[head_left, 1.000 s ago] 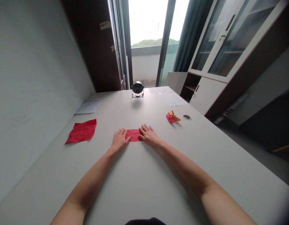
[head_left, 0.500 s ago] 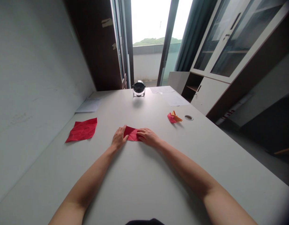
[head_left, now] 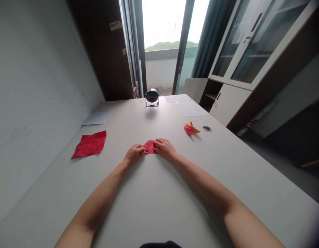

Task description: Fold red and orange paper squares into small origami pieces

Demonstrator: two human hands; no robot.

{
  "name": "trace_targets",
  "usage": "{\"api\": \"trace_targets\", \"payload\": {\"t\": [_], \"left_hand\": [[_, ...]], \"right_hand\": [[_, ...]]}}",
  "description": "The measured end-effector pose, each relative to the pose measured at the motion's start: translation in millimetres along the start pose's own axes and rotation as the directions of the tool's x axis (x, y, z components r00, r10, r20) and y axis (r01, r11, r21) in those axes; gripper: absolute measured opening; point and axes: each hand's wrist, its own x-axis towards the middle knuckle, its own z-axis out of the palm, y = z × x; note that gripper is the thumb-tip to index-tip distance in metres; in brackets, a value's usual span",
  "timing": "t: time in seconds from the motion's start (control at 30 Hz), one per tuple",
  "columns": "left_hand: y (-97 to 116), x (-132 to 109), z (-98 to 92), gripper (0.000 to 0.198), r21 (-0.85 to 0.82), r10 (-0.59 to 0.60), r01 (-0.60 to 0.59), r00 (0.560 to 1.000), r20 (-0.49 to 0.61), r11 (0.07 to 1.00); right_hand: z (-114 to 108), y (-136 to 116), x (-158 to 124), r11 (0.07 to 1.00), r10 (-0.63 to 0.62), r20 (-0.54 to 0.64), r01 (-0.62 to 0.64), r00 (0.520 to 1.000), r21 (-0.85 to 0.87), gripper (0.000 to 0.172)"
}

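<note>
A folded piece of red paper lies on the white table between my two hands. My left hand grips its left edge, with the fingertips and thumb brought together on the paper. On the right side, my right hand has its fingers curled over the paper and covers that end. To the left lies a creased, spread-out sheet of red paper. A folded red and orange paper piece stands to the right, apart from my hands.
The white table runs along a wall on the left. A round black device on a stand is at the far end. White sheets lie at the far left and far right. A cable hole sits near the right edge.
My left hand has moved slightly right, and the left corner of the paper that stood up is now folded inward. The visible red area is narrower. My right hand has shifted only a little.
</note>
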Motion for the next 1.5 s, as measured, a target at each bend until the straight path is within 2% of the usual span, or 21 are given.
{"api": "trace_targets", "payload": {"t": [0.1, 0.2, 0.3, 0.4, 0.6, 0.73, 0.9, 1.13, 1.33, 1.43, 1.5], "left_hand": [[-1.5, -0.6, -0.5, 0.026, -0.008, -0.006, 0.006, 1.000, -0.002, 1.000], [-4.6, -1.8, 1.2, 0.025, 0.031, -0.081, 0.082, 0.996, -0.039, 0.996], [-8.2, -2.5, 3.9, 0.038, 0.059, -0.151, 0.153, 0.988, -0.044, 0.986], [-10.2, -1.9, 6.2, 0.040, 0.043, -0.142, 0.143, 0.990, -0.010, 0.989], [-8.5, -0.4, 6.0, 0.037, 0.032, -0.124, 0.124, 0.992, -0.018, 0.992], [-6.9, -1.2, 4.2, 0.037, 0.088, -0.181, 0.182, 0.983, -0.023, 0.979], [-7.1, -2.7, 2.5, 0.041, 0.175, -0.294, 0.294, 0.955, -0.027, 0.940], [-14.4, -3.4, 3.0, 0.036, 0.165, -0.351, 0.349, 0.936, -0.020, 0.922], [-15.7, -3.2, 1.6, 0.028, 0.053, -0.339, 0.342, 0.940, -0.044, 0.938], [-14.5, -3.2, 0.1, 0.027, 0.012, -0.349, 0.351, 0.935, -0.061, 0.936], [-13.8, -3.2, -0.6, 0.027, -0.017, -0.351, 0.351, 0.933, -0.074, 0.936]], "right_hand": [[2.4, 3.0, 0.4, 0.996, 0.091, -0.011, -0.091, 0.996, -0.022, 0.045], [3.8, 4.5, 0.6, 0.989, 0.142, -0.025, -0.143, 0.990, -0.027, 0.058], [4.0, 5.0, 0.7, 0.988, 0.151, -0.037, -0.151, 0.988, -0.010, 0.063], [4.8, 5.2, 1.3, 0.989, 0.145, -0.040, -0.144, 0.989, 0.023, 0.060], [7.2, 5.4, 1.9, 0.989, 0.134, -0.051, -0.130, 0.990, 0.066, 0.061], [4.3, 3.1, 2.3, 0.985, 0.145, -0.038, -0.140, 0.989, 0.101, 0.063], [2.4, 2.1, 3.5, 0.968, 0.235, -0.059, -0.228, 0.970, 0.100, 0.058], [1.1, 2.8, 4.5, 0.948, 0.313, -0.050, -0.310, 0.948, 0.069, 0.054], [3.4, 4.1, 6.1, 0.925, 0.333, -0.067, -0.312, 0.941, 0.217, 0.051], [4.2, 5.8, 6.2, 0.880, 0.346, -0.080, -0.294, 0.935, 0.373, 0.054], [4.3, 6.1, 6.2, 0.816, 0.342, -0.058, -0.266, 0.938, 0.514, 0.056]]}}
